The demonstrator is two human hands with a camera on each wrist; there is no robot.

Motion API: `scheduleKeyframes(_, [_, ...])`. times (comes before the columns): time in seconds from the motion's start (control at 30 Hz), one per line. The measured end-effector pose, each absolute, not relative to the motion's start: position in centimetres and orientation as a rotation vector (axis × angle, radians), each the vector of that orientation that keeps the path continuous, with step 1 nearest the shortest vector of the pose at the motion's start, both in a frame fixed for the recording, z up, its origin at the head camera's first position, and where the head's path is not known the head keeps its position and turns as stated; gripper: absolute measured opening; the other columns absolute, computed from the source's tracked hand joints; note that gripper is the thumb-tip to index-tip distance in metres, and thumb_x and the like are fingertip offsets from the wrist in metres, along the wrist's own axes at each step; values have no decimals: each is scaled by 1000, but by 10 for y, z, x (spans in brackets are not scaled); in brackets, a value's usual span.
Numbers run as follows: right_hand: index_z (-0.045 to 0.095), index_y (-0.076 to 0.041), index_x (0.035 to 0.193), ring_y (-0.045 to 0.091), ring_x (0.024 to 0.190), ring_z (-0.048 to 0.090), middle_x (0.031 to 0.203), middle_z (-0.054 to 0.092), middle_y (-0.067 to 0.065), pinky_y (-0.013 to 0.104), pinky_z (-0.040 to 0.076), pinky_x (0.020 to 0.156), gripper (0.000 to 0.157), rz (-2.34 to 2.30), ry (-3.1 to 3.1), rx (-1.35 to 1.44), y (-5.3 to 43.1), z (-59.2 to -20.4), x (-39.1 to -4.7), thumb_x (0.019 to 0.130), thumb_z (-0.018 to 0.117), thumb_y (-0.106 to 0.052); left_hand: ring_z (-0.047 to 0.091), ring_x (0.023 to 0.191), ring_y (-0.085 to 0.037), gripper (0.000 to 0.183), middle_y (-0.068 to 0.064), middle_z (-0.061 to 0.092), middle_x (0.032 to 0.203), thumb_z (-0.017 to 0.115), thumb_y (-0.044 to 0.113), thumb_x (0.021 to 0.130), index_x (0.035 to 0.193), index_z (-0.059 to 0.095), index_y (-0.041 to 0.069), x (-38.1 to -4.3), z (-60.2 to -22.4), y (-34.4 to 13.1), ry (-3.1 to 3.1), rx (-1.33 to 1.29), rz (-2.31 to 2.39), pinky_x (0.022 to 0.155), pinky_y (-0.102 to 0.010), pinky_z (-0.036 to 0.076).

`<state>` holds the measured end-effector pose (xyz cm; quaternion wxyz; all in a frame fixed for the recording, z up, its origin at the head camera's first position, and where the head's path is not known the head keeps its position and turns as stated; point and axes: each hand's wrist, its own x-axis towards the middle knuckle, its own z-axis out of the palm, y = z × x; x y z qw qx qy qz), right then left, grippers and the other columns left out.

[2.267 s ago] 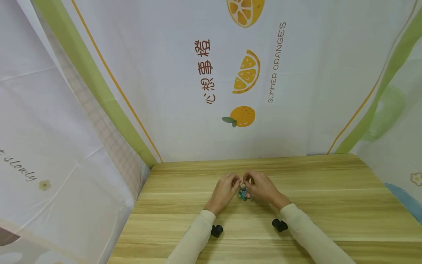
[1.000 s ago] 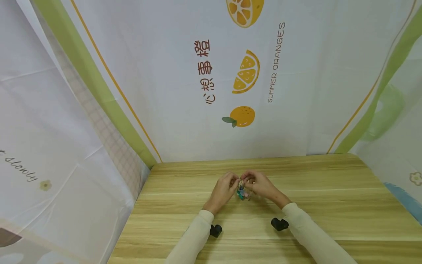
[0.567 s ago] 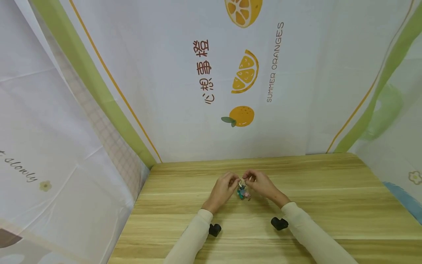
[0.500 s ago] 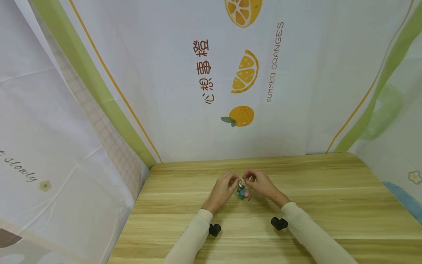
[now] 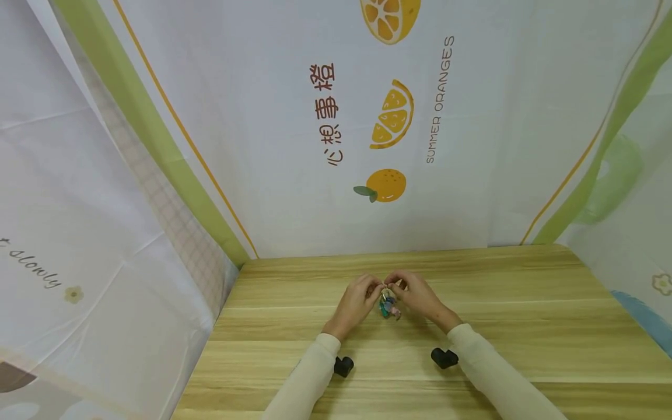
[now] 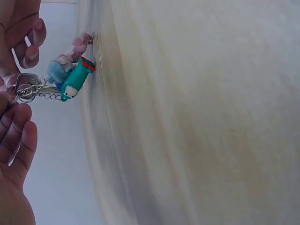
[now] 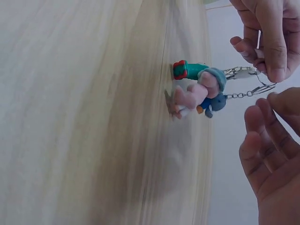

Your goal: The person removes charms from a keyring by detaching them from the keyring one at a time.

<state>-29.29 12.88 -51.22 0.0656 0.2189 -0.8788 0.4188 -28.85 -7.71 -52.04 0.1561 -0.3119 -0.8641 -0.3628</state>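
The left hand (image 5: pixel 354 303) and right hand (image 5: pixel 417 296) both have a pinching grip on the metal rings (image 6: pixel 28 88). The toys (image 7: pixel 199 91) hang below, near the surface (image 5: pixel 273 332); I can't tell if they touch it. The pinch is small, so the rings could slip and the toys drop.

Worktop (image 5: pixel 394 361): pale yellow-green wood look, streaked grain running side to side, far corners rounded. White cloth hung on three sides. Back cloth (image 5: pixel 289 216) printed with orange (image 5: pixel 385 185), wedge (image 5: pixel 392 115) and cut half (image 5: pixel 390 20), stacked upward; brown Chinese characters (image 5: pixel 328 114) and "SUMMER ORANGES" (image 5: pixel 440 99) read bottom to top. Green bands (image 5: pixel 160 146) with thin orange lines slant down both edges. Left cloth (image 5: pixel 94 175) creased; script, small flower. Right cloth (image 5: pixel 630 251): green shape, blue patch. Light soft; shadows faint.
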Motion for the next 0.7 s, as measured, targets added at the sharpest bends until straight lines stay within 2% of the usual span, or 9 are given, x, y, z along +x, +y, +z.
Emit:
scheduleKeyframes(0.2, [71,-12,100,9,71,56,95,71,1,25,47,61,10,1252,-2697,567,127,-510,-290,104,69,-21,63,82,-9,10,-4,69,97,66,13,106,107,72,5,-288,-522,-77,-2479,-856,-1046,73,-19,55])
scheduleKeyframes(0.4, [69,-12,95,8,66,54,83,68,-2,24,45,57,5,1261,-2700,608,125,-510,-289,100,69,-14,63,81,-10,7,-4,69,97,67,11,106,106,72,5,-288,-522,-76,-2466,-862,-1063,72,-19,56])
scheduleKeyframes(0.7, [66,-12,96,9,61,54,77,62,-2,23,42,53,3,1315,-2724,657,123,-513,-290,100,66,-12,63,80,-7,7,-2,69,94,65,11,106,104,70,6,-288,-520,-76,-2496,-851,-1014,71,-16,54])
